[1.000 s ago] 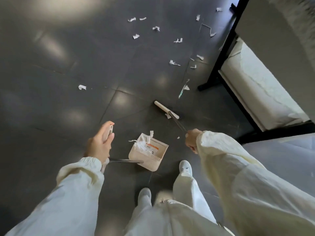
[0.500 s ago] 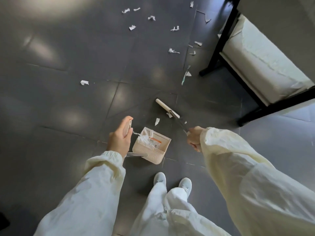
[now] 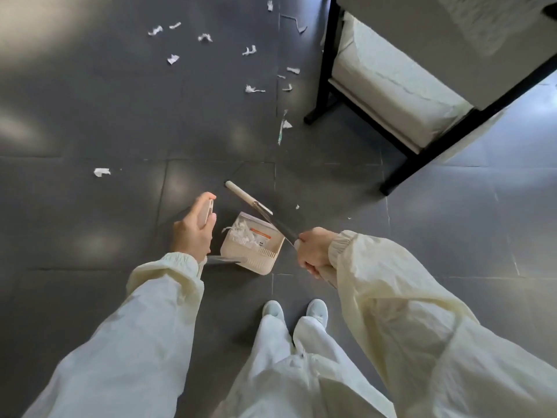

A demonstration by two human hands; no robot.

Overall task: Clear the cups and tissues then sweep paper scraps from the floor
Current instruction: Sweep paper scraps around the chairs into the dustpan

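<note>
Cream handle of the dustpan (image 3: 253, 250) sits clenched in my left hand (image 3: 193, 232); my right hand (image 3: 313, 250) grasps the stick of the broom (image 3: 248, 198). Its head lies at the dustpan's twelve o'clock lip. Sweeping is partway, I judge: paper scraps (image 3: 254, 89) lie toward twelve, one stray at ten, so next comes a longer reach.

A cream dustpan (image 3: 251, 244) holds white shreds, a pale-headed broom (image 3: 245, 196) angles across its twelve o'clock edge, and torn white paper scraps (image 3: 254, 89) lie scattered on the dark floor (image 3: 90, 236) from ten to one o'clock beyond.
</note>
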